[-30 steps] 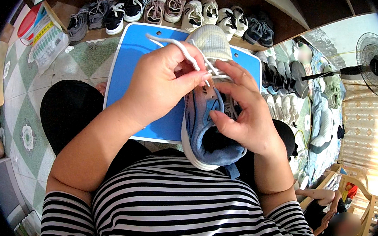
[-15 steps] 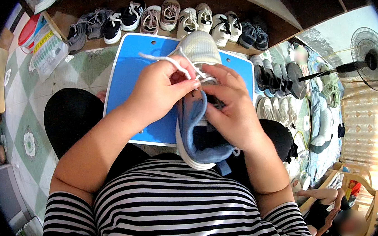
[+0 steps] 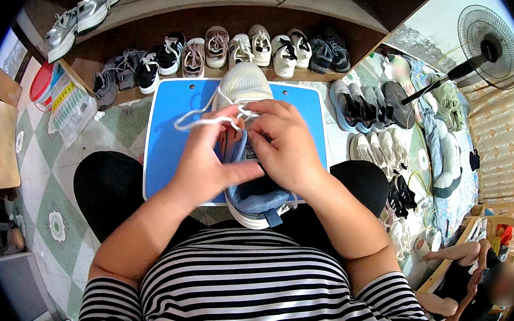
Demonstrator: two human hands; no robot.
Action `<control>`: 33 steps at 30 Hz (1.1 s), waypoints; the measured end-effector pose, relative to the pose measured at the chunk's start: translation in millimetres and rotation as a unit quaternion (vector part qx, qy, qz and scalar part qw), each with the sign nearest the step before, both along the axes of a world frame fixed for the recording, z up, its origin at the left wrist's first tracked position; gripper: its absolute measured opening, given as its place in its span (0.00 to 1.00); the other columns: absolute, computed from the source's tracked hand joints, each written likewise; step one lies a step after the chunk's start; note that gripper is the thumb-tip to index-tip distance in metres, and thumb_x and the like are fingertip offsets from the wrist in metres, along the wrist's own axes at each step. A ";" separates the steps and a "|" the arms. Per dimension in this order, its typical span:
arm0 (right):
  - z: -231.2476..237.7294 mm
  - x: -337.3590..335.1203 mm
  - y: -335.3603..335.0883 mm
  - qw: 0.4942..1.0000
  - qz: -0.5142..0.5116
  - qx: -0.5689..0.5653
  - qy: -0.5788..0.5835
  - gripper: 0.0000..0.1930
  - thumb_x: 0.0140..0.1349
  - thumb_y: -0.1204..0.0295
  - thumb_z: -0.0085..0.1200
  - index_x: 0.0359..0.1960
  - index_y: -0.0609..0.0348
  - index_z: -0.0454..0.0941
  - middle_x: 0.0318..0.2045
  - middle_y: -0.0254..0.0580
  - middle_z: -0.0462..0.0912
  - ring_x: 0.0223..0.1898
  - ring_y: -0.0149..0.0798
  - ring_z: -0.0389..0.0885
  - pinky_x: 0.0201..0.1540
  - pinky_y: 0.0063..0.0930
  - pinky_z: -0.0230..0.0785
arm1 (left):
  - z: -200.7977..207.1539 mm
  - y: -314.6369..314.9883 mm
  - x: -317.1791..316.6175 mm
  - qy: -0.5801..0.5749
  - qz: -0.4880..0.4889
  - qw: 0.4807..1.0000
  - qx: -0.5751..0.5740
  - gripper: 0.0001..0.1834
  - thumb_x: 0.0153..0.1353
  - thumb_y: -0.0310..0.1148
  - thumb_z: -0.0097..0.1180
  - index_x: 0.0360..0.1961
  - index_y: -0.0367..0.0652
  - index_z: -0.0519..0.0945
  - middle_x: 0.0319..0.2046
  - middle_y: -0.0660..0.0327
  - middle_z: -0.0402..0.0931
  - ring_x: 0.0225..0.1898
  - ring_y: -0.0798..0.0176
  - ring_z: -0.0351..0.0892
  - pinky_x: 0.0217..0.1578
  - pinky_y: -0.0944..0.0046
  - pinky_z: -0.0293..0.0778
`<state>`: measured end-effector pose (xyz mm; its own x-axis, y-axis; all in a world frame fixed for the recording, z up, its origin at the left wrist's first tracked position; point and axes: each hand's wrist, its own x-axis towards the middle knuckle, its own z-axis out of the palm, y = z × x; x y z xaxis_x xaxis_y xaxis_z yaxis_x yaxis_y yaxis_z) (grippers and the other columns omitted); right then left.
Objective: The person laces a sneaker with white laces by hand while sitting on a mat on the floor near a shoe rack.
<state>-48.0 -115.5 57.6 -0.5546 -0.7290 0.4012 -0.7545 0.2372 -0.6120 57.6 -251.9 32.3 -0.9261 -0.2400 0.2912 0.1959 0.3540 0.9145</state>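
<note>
A pale sneaker point(image 3: 242, 82) with a blue lining lies toe away from me, mostly on a blue board with a white rim point(image 3: 162, 126). Its heel reaches toward my lap. At the eyelets, the curled fingers of my left hand point(image 3: 202, 161) are on the white shoelace point(image 3: 195, 125), which loops out to the left. The left thumb stretches over the shoe's opening, apart from the fingers. Opposite it, my right hand point(image 3: 287, 142) pinches at the lacing and tongue. The fingertips partly hide the eyelets.
Several pairs of shoes point(image 3: 216, 45) line the low shelf beyond the board. More shoes point(image 3: 379, 148) stand on the tiled floor at right, near a black fan point(image 3: 489, 48). A red bucket point(image 3: 42, 79) is at far left. Another person point(image 3: 459, 271) sits at lower right.
The free lace end, held up to the left before, now hangs as a loop. My left hand has moved lower with its thumb spread. My right fingers have closed in over the lacing.
</note>
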 end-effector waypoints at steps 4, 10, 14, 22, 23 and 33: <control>-3.0 3.5 2.7 0.999 -0.001 -0.048 0.011 0.05 0.49 0.79 0.54 0.30 0.63 0.76 0.45 0.49 0.77 0.48 0.54 0.73 0.50 0.43 0.66 | -1.6 8.8 4.5 -0.013 0.065 0.996 -0.058 0.36 0.46 0.23 0.60 0.59 0.37 0.63 0.53 0.50 0.66 0.54 0.52 0.68 0.55 0.59 0.64; 3.5 5.0 7.8 0.995 0.006 -0.047 0.085 0.07 0.51 0.79 0.55 0.33 0.64 0.74 0.46 0.53 0.76 0.48 0.55 0.73 0.50 0.42 0.66 | -19.1 7.9 2.0 -0.007 0.070 0.998 0.004 0.30 0.50 0.15 0.44 0.59 0.36 0.65 0.57 0.54 0.63 0.59 0.59 0.63 0.61 0.63 0.56; 7.9 8.5 1.9 0.995 -0.006 0.024 0.095 0.10 0.51 0.74 0.56 0.35 0.63 0.77 0.47 0.51 0.76 0.51 0.54 0.71 0.52 0.44 0.65 | -16.5 11.2 0.8 0.002 0.074 0.997 -0.001 0.30 0.49 0.14 0.43 0.58 0.36 0.66 0.57 0.53 0.64 0.60 0.59 0.63 0.61 0.62 0.56; -2.3 0.6 -3.6 0.986 0.012 -0.009 0.168 0.08 0.51 0.73 0.56 0.32 0.62 0.79 0.42 0.49 0.79 0.48 0.51 0.75 0.51 0.41 0.65 | -19.0 7.9 -0.1 0.032 0.115 0.987 -0.108 0.30 0.46 0.16 0.44 0.56 0.38 0.69 0.52 0.49 0.67 0.55 0.48 0.66 0.58 0.58 0.61; 2.1 -1.2 0.5 0.987 0.033 -0.036 0.150 0.07 0.53 0.74 0.55 0.33 0.62 0.79 0.42 0.49 0.80 0.47 0.51 0.76 0.50 0.41 0.67 | -20.2 6.9 0.0 0.037 0.119 0.988 -0.092 0.30 0.46 0.16 0.44 0.55 0.37 0.69 0.51 0.49 0.68 0.55 0.48 0.67 0.58 0.58 0.61; 26.4 -8.8 23.1 0.749 0.235 -0.348 -0.513 0.12 0.69 0.64 0.37 0.29 0.56 0.66 0.20 0.35 0.69 0.23 0.30 0.66 0.36 0.27 0.66 | -19.5 5.5 -1.6 0.000 0.102 0.992 -0.070 0.30 0.43 0.16 0.40 0.53 0.33 0.70 0.54 0.51 0.66 0.59 0.54 0.64 0.61 0.61 0.56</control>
<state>-56.8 -92.4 84.1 -0.5786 -0.7529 0.3134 0.2975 -0.5527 -0.7785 56.1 -246.4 12.7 -0.8625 -0.3794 0.3350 0.1071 0.5101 0.8534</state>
